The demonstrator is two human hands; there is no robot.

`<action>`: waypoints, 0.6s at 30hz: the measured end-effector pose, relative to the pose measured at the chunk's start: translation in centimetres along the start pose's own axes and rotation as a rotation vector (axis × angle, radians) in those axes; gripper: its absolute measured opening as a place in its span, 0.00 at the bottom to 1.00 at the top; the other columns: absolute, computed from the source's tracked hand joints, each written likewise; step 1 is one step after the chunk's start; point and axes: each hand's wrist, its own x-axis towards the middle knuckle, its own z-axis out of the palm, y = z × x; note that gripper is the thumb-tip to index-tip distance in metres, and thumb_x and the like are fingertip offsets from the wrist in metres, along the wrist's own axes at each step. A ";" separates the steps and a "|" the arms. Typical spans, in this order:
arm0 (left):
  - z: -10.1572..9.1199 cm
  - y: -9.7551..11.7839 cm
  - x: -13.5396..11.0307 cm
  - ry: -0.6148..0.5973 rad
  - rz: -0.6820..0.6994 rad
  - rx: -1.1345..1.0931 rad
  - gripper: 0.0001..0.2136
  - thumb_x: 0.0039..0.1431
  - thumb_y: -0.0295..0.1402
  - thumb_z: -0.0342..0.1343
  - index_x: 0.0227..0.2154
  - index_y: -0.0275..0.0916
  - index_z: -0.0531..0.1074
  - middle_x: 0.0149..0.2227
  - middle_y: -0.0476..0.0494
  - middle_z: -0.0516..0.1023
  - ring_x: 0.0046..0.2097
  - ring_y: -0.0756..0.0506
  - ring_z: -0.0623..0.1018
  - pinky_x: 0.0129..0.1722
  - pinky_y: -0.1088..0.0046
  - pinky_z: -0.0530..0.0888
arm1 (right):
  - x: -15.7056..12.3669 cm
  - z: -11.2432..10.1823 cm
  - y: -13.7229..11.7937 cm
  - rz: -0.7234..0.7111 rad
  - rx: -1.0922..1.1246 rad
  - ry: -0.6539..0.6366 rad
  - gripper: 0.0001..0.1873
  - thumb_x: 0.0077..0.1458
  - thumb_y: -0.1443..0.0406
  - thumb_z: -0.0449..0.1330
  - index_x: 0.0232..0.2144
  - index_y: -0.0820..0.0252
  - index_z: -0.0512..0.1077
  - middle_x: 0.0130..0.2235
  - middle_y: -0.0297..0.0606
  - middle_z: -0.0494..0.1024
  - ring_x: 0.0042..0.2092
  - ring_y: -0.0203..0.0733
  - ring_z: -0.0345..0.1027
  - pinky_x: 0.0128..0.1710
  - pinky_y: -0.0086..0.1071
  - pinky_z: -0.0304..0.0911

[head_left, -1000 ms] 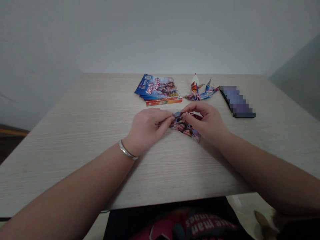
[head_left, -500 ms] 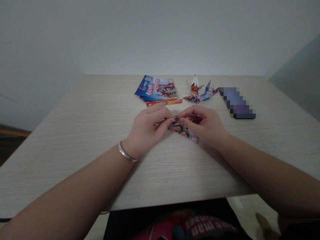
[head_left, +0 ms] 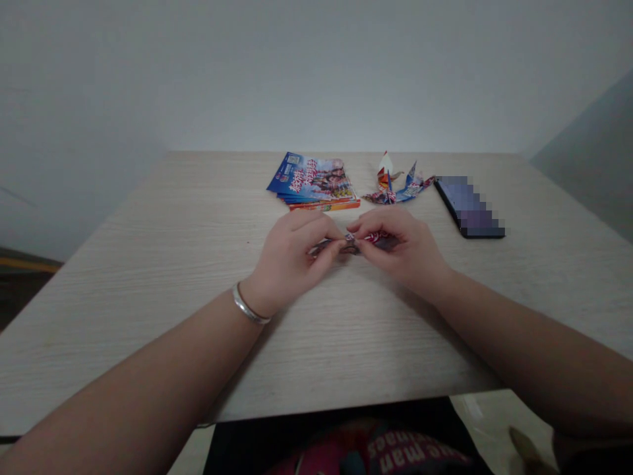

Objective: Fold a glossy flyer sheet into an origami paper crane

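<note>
A small piece of folded printed paper [head_left: 351, 245] is held between my two hands, just above the table. My left hand [head_left: 297, 254] pinches its left part between thumb and fingers; a silver bangle sits on that wrist. On the other side, my right hand [head_left: 403, 244] grips the paper in the same kind of pinch, its fingertips close to those of the left. Much of the paper is hidden behind the thumbs and fingers.
Beyond my hands lies a fanned stack of colourful printed leaflets [head_left: 316, 179]. Folded paper cranes [head_left: 395, 188] stand to its right. A dark phone [head_left: 467, 208], partly pixelated, lies farther right on the pale wooden table [head_left: 163, 264]. A wall rises behind.
The flap of paper that hung down toward me by my right thumb no longer shows; the paper now looks narrower between the fingers. Both hands have stayed in nearly the same place.
</note>
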 end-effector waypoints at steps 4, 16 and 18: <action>0.2 -0.2 0.1 0.006 0.047 0.031 0.06 0.64 0.29 0.56 0.30 0.38 0.72 0.29 0.47 0.77 0.34 0.48 0.76 0.37 0.70 0.71 | 0.1 -0.1 0.1 -0.089 -0.048 0.003 0.07 0.52 0.71 0.63 0.30 0.52 0.74 0.38 0.33 0.85 0.42 0.44 0.78 0.49 0.42 0.67; 0.3 -0.1 0.0 0.025 0.082 0.109 0.05 0.64 0.29 0.55 0.32 0.39 0.74 0.31 0.47 0.79 0.35 0.48 0.76 0.38 0.68 0.71 | 0.0 0.1 0.1 -0.121 -0.074 -0.002 0.08 0.53 0.70 0.62 0.30 0.50 0.75 0.40 0.32 0.85 0.46 0.46 0.78 0.53 0.46 0.66; 0.3 -0.1 0.0 0.014 0.090 0.123 0.04 0.64 0.30 0.56 0.32 0.40 0.74 0.32 0.47 0.80 0.35 0.47 0.76 0.39 0.67 0.71 | 0.0 0.1 0.0 -0.136 -0.087 -0.007 0.08 0.53 0.70 0.62 0.31 0.50 0.75 0.41 0.32 0.85 0.46 0.46 0.78 0.54 0.46 0.66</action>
